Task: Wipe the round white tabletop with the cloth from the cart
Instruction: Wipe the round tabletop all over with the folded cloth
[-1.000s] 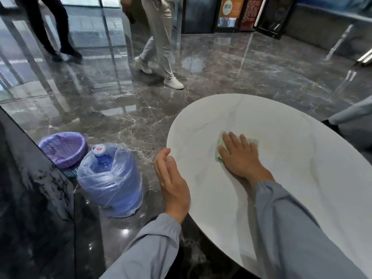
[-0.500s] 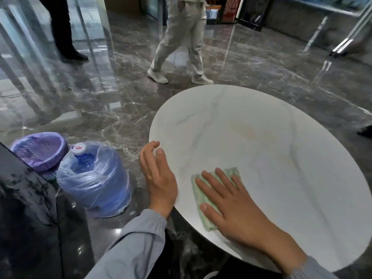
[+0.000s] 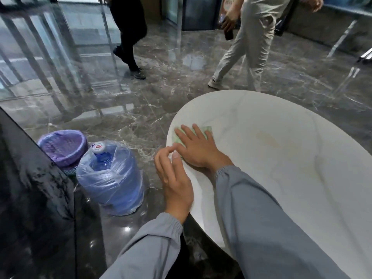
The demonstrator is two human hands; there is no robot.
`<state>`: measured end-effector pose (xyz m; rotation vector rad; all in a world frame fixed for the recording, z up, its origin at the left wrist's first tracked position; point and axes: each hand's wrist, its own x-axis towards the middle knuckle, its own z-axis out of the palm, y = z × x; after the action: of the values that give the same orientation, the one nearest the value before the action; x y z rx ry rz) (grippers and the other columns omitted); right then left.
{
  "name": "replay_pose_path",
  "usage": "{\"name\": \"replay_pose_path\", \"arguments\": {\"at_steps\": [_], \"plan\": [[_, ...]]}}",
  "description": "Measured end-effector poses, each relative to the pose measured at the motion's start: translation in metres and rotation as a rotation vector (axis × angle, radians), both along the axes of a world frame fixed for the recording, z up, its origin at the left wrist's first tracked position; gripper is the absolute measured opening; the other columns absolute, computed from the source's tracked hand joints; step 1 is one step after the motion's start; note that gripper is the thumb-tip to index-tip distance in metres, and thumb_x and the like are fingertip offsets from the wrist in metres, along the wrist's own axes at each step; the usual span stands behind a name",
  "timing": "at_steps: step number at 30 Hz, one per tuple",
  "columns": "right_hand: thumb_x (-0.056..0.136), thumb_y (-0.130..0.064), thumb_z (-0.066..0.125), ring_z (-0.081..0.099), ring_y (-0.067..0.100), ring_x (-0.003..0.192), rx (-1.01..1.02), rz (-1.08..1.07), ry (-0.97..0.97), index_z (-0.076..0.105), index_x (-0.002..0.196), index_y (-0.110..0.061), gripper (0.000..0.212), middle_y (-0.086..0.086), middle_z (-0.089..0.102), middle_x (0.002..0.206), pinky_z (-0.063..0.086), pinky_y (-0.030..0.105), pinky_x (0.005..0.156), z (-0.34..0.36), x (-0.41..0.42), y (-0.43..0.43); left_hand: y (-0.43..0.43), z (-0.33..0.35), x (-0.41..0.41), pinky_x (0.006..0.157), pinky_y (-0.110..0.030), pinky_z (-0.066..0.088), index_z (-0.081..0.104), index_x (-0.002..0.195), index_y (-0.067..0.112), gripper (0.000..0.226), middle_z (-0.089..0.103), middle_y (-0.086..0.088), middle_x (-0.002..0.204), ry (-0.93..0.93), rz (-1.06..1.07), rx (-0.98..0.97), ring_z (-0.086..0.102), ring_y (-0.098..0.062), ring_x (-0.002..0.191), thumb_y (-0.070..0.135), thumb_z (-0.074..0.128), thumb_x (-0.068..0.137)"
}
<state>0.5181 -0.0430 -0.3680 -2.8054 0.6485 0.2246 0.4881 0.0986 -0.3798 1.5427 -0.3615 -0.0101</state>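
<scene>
Head view: my right hand (image 3: 196, 150) lies flat, fingers (image 3: 189, 130) spread and released, pressing the green cloth (image 3: 208, 128) onto the round white bench (image 3: 281, 158) at its left edge. My left hand (image 3: 175, 182) rests at the near-left rim, fingers loosely curled, holding nothing. The cloth looks thin, soft and light. I judge it slides easily on the glossy top and is best driven under a flat palm across its middle.

My right hand (image 3: 198, 147) presses the green cloth (image 3: 207, 129) flat on the white tabletop (image 3: 281, 158), near its left edge. My left hand (image 3: 174, 178) rests at the rim, fingers loosely curled, holding nothing.
</scene>
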Motion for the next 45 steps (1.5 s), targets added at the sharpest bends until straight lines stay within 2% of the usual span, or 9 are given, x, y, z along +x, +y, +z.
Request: {"name": "replay_pose_path", "arguments": {"at_steps": [6, 11, 14, 17, 21, 31, 38, 42, 45], "plan": [[0.107, -0.058, 0.017, -0.015, 0.02, 0.159, -0.019, 0.042, 0.019, -0.001, 0.163, -0.043, 0.061, -0.015, -0.01, 0.173, -0.011, 0.054, 0.124, 0.003, 0.017, -0.006, -0.003, -0.004, 0.002, 0.099, -0.007, 0.031, 0.053, 0.118, 0.021, 0.023, 0.051, 0.001, 0.124, 0.008, -0.001, 0.008, 0.046, 0.0, 0.117, 0.031, 0.035, 0.107], [0.105, -0.06, 0.007, -0.018, 0.017, 0.158, -0.03, 0.158, 0.005, -0.003, 0.163, -0.044, 0.061, -0.015, -0.011, 0.172, -0.012, 0.052, 0.125, 0.002, -0.061, 0.029, -0.002, -0.004, 0.0, 0.096, -0.005, 0.032, 0.051, 0.12, 0.024, 0.025, 0.049, 0.006, 0.124, 0.04, -0.005, -0.018, 0.047, -0.007, 0.119, 0.035, 0.035, 0.105], [0.099, -0.062, -0.002, -0.025, 0.014, 0.156, -0.065, 0.193, 0.022, -0.009, 0.162, -0.047, 0.065, -0.019, -0.015, 0.171, -0.015, 0.047, 0.125, 0.001, -0.116, 0.055, -0.002, -0.003, -0.002, 0.094, -0.001, 0.029, 0.05, 0.122, 0.026, 0.026, 0.049, 0.008, 0.127, 0.088, -0.014, -0.046, 0.045, 0.003, 0.12, 0.038, 0.034, 0.105], [0.105, -0.062, 0.008, -0.029, 0.01, 0.154, -0.033, 0.19, 0.043, -0.01, 0.161, -0.05, 0.059, -0.022, -0.017, 0.169, -0.017, 0.045, 0.125, 0.003, -0.129, 0.056, -0.002, -0.004, -0.002, 0.093, 0.0, 0.028, 0.05, 0.123, 0.025, 0.026, 0.051, 0.002, 0.129, 0.089, -0.002, -0.062, 0.043, 0.011, 0.118, 0.036, 0.034, 0.106], [0.094, -0.068, -0.003, -0.024, 0.012, 0.156, -0.023, 0.18, 0.023, -0.007, 0.161, -0.049, 0.07, -0.021, -0.014, 0.17, -0.015, 0.048, 0.125, 0.002, -0.086, 0.039, -0.002, -0.004, -0.002, 0.094, -0.002, 0.03, 0.051, 0.123, 0.023, 0.024, 0.051, 0.006, 0.123, 0.073, 0.023, -0.075, 0.046, 0.01, 0.115, 0.03, 0.035, 0.107], [0.107, -0.059, 0.018, -0.016, 0.02, 0.158, -0.024, 0.097, 0.026, 0.001, 0.164, -0.043, 0.061, -0.015, -0.011, 0.172, -0.01, 0.056, 0.124, -0.001, 0.038, -0.003, -0.001, -0.005, 0.001, 0.097, -0.005, 0.029, 0.053, 0.125, 0.016, 0.029, 0.051, -0.002, 0.126, 0.014, 0.043, -0.009, 0.046, -0.004, 0.12, 0.032, 0.037, 0.106], [0.099, -0.068, 0.002, -0.022, 0.013, 0.157, -0.026, 0.1, -0.012, -0.005, 0.163, -0.046, 0.067, -0.019, -0.015, 0.171, -0.013, 0.051, 0.125, 0.0, -0.071, 0.028, 0.001, -0.002, -0.002, 0.092, 0.0, 0.03, 0.051, 0.124, 0.019, 0.026, 0.048, 0.0, 0.127, 0.046, -0.007, -0.038, 0.044, 0.009, 0.116, 0.031, 0.036, 0.107], [0.105, -0.064, 0.008, -0.034, 0.004, 0.15, -0.032, 0.027, 0.009, -0.014, 0.159, -0.052, 0.059, -0.028, -0.025, 0.165, -0.019, 0.044, 0.124, 0.0, -0.166, 0.052, 0.002, 0.0, -0.003, 0.091, 0.002, 0.026, 0.051, 0.121, 0.018, 0.027, 0.047, -0.003, 0.126, 0.049, -0.033, -0.021, 0.041, 0.013, 0.112, 0.032, 0.034, 0.106], [0.104, -0.065, 0.005, -0.04, 0.001, 0.146, -0.04, -0.027, 0.072, -0.022, 0.154, -0.057, 0.057, -0.031, -0.034, 0.16, -0.019, 0.044, 0.124, 0.005, -0.228, 0.074, 0.004, 0.004, -0.006, 0.088, 0.005, 0.021, 0.049, 0.117, 0.018, 0.017, 0.046, -0.005, 0.123, 0.026, -0.03, 0.024, 0.04, 0.002, 0.103, 0.023, 0.036, 0.109]]}}
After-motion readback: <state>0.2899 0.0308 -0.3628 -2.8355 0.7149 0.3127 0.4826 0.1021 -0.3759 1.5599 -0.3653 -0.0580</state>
